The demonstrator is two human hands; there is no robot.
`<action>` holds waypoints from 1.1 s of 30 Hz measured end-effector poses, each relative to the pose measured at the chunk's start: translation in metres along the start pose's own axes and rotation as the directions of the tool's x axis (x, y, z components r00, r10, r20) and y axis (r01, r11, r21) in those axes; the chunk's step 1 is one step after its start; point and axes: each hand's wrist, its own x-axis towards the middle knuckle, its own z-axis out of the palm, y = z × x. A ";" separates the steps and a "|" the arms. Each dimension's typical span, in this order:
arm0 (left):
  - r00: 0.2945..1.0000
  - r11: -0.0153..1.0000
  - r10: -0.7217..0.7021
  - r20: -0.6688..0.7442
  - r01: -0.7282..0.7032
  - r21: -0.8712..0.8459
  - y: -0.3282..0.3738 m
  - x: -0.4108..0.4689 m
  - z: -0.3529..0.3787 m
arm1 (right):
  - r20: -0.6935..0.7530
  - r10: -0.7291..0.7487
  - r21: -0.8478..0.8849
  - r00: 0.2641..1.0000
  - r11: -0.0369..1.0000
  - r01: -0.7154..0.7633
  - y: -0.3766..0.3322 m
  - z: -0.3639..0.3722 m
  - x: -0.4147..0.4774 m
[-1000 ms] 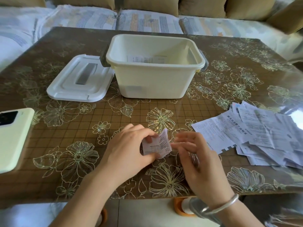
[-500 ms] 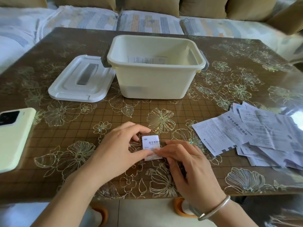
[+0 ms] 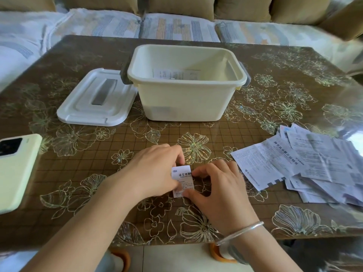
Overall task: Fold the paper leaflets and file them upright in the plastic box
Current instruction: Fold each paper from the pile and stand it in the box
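Note:
A small folded leaflet [image 3: 182, 180] with printed text lies flat on the table near the front edge. My left hand [image 3: 155, 169] pinches its left side, fingers curled over its top edge. My right hand [image 3: 220, 187] pinches its right edge between thumb and fingertips. The cream plastic box [image 3: 186, 101] stands open behind them, with folded leaflets [image 3: 176, 74] upright against its far wall. A loose pile of unfolded leaflets [image 3: 306, 163] lies to the right.
The box's white lid [image 3: 98, 99] lies flat to the left of the box. A pale green phone [image 3: 15, 169] rests at the table's left edge. A sofa with cushions [image 3: 176, 26] runs behind the table [image 3: 98, 154].
The leaflet, held up half folded a second ago, now lies flat on the table, folded smaller. Both hands have come down onto it and closed in on its edges.

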 end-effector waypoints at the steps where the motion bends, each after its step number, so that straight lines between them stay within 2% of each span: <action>1: 1.000 1.000 -0.005 -0.003 0.005 -0.003 -0.001 0.000 0.000 | 0.004 -0.002 0.033 1.000 0.999 0.002 0.001 0.000 0.000; 5: 0.992 0.998 0.007 -0.128 -0.014 -0.058 -0.004 -0.002 0.004 | -0.071 -0.013 0.247 0.997 0.969 0.030 0.002 -0.001 0.000; 8: 0.967 0.974 -0.013 -0.254 -0.045 -0.222 -0.008 -0.005 -0.003 | -0.063 0.039 0.491 0.997 0.871 -0.003 0.003 -0.006 0.008; 10: 0.950 0.933 -0.018 -0.311 -0.096 -0.346 -0.008 -0.006 -0.014 | -0.122 0.048 0.518 0.991 0.855 0.022 0.002 -0.016 0.022; 13: 0.914 0.862 -0.016 -0.405 -0.193 -0.469 -0.002 -0.003 -0.033 | -0.255 -0.025 0.434 0.967 0.890 0.138 -0.009 -0.045 0.052; 17: 0.832 0.805 -0.078 -0.550 -0.273 -0.527 0.000 0.015 -0.063 | -0.250 -0.210 0.337 0.945 0.896 0.288 -0.032 -0.090 0.097; 19: 0.779 0.823 -0.100 -0.619 -0.285 -0.492 -0.005 0.027 -0.080 | -0.246 -0.256 0.319 0.935 0.889 0.327 -0.039 -0.110 0.123; 22: 0.634 0.902 -0.159 -0.757 -0.218 -0.372 -0.024 0.052 -0.103 | -0.257 -0.277 0.255 0.926 0.905 0.342 -0.044 -0.133 0.176; 24: 0.581 0.936 -0.181 -0.794 -0.146 -0.320 -0.038 0.069 -0.111 | -0.172 -0.315 0.150 0.933 0.928 0.341 -0.048 -0.135 0.208; 28: 0.588 0.941 -0.238 -0.773 -0.058 -0.334 -0.058 0.094 -0.109 | 0.082 -0.409 -0.112 0.909 0.902 0.417 -0.057 -0.109 0.250; 33: 0.614 0.943 -0.217 -0.759 -0.069 -0.326 -0.060 0.102 -0.103 | 0.237 -0.394 -0.185 0.888 0.879 0.439 -0.058 -0.088 0.270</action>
